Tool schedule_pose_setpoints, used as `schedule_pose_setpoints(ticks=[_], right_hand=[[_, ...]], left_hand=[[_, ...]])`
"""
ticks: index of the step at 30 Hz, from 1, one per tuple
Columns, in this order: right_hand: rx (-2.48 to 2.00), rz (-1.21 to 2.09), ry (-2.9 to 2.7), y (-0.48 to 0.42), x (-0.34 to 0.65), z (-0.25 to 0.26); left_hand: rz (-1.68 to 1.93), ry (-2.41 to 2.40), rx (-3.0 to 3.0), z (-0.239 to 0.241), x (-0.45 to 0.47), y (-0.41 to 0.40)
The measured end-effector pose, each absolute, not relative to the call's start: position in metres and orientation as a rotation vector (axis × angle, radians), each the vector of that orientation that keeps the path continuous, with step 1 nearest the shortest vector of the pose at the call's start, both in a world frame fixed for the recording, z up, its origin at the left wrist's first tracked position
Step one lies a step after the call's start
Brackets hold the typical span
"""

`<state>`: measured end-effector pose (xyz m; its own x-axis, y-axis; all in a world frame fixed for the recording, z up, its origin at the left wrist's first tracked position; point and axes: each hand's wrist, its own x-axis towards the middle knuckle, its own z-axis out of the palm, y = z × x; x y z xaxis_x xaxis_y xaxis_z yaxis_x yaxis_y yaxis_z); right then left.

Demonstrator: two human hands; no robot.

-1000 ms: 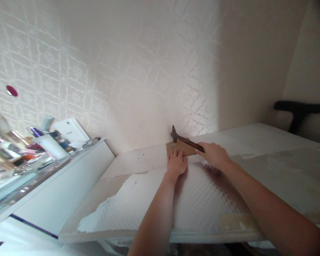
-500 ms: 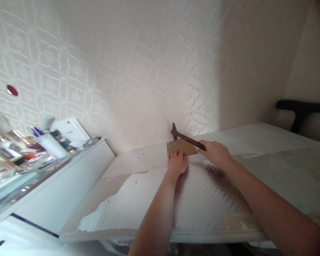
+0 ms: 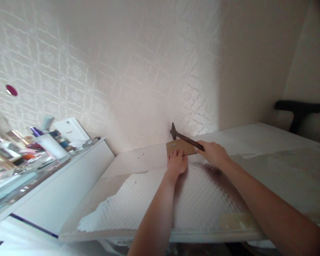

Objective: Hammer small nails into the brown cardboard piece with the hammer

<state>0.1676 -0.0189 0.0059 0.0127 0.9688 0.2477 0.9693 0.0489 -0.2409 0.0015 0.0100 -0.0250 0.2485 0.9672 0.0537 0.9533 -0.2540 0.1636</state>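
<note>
My right hand (image 3: 213, 153) is wrapped round the handle of a hammer (image 3: 189, 140). Its dark metal head is just above the far left part of a flat brown board (image 3: 188, 147). Small pale marks or bits show on the board close below the hammer head; they are too small to make out. With fingers spread, my left hand (image 3: 176, 161) lies flat on the board's near left edge and presses it against the table. Both forearms reach in from the bottom of the view.
The white table (image 3: 154, 151) meets a patterned wall (image 3: 138, 78). Bubble-textured sheeting (image 3: 128, 202) covers its middle. A few tiny bits lie left of the board. At left a white cabinet (image 3: 61, 188) carries cosmetics and a white box (image 3: 72, 129). A black armrest (image 3: 298, 106) stands at right.
The hammer and both hands look almost the same as before. The whole view has shifted very slightly.
</note>
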Motion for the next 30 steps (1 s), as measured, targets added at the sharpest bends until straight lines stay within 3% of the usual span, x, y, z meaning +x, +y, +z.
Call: schedule_pose_setpoints(ticks=[30], right_hand=[[-1.924,0.023,-2.026,-0.014,0.174,0.002]], left_hand=[[0.213,1.856,2.402,-0.022,0.002,0.007]])
